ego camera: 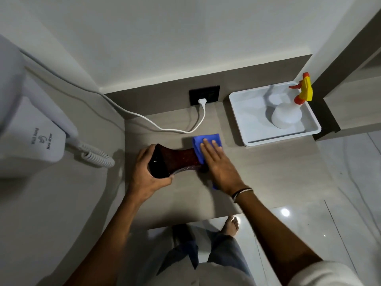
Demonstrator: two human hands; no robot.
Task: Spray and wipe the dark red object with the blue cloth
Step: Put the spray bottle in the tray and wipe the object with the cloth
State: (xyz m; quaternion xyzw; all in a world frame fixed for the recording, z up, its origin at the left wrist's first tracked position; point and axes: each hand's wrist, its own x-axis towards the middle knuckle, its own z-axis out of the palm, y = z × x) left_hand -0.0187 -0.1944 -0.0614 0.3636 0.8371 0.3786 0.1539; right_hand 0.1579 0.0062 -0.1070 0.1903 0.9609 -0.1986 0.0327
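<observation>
The dark red object [175, 161], a flared vase-like piece with a speckled waist, lies on its side on the grey counter [185, 199]. My left hand [144, 174] grips its wide dark end. The blue cloth [203, 143] is draped over its other end, and my right hand [216, 162] presses flat on the cloth with fingers spread. A corner of the cloth shows below my right palm. The white spray bottle [286, 116] with a yellow and orange trigger head stands apart in a tray at the right.
A white tray [257, 141] sits at the counter's back right. A white cable [165, 129] runs from the black wall socket [204, 94] across the counter's back. A wall-mounted hair dryer [31, 129] with a coiled cord hangs at the left. The counter's front edge lies near my bare foot.
</observation>
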